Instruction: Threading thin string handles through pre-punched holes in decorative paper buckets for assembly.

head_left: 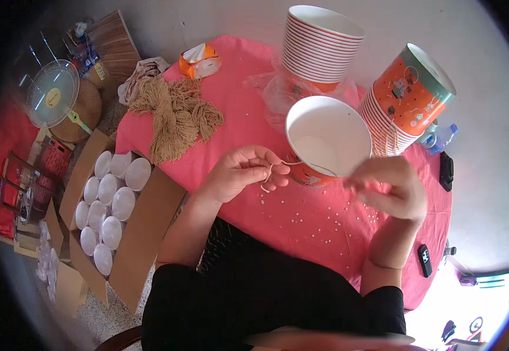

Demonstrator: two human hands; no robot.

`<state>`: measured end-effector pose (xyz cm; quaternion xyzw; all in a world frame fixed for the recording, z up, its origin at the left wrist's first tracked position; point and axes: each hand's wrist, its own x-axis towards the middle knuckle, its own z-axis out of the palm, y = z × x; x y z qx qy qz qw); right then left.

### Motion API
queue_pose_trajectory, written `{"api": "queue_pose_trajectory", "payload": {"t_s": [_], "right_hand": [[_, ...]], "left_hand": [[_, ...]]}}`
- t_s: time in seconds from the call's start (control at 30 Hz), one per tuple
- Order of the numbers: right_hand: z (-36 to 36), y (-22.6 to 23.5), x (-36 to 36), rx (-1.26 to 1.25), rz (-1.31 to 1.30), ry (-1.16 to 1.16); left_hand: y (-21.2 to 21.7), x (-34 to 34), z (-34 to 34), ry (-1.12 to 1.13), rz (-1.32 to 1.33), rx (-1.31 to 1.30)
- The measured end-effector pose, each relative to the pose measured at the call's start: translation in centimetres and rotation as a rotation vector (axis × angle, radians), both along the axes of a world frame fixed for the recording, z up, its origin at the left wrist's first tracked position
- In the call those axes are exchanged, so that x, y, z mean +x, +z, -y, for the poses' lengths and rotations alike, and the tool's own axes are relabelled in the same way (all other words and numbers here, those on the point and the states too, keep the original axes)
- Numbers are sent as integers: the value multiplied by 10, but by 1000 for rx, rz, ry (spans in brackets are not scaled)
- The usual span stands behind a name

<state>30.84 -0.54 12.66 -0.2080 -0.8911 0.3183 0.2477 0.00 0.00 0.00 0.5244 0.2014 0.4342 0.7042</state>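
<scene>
In front of me, my left hand (pixel 240 175) is closed, with thumb and fingers pinching a thin beige cord (pixel 307 166). A short tail of the cord hangs below those fingertips. From there the cord runs right, across the near side of a large paper bucket (pixel 330 120), to my right hand (pixel 392 187). My right hand is raised with curled fingers around the cord's other end; motion blurs its fingertips. White inside and orange outside, the bucket stands upright on the pink-covered table (pixel 266 234), just beyond both hands.
Behind stands a stack of paper buckets (pixel 321 50), with an upside-down stack (pixel 409 88) to its right. A bundle of beige cords (pixel 178 117) and a tissue pack (pixel 200 61) lie left. An open carton (pixel 140 234) holds several clear plastic cups (pixel 112 190). White bits dot the cloth.
</scene>
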Motion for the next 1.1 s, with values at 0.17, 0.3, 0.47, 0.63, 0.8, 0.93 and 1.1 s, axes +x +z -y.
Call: {"api": "queue_pose_trajectory", "payload": {"t_s": [0.17, 0.3, 0.47, 0.63, 0.8, 0.93, 1.1], "right_hand": [[-10, -21, -18, 278, 216, -313], [-16, -28, -18, 165, 298, -267], [-14, -27, -24, 101, 226, -350], [-13, -28, -30, 52, 84, -421], [-15, -33, -33, 123, -120, -434], [-14, -34, -35, 38, -203, -455], [-12, -33, -38, 37, -220, -415]], "left_hand": [[-3, 11, -1, 131, 37, 74], [-1, 19, 1, 232, 96, 87], [3, 29, 0, 487, -33, 348], [19, 35, 2, 374, -6, 208], [28, 39, 1, 370, -66, 179], [21, 41, -4, 424, -126, 188], [27, 49, -4, 527, -179, 178]]}}
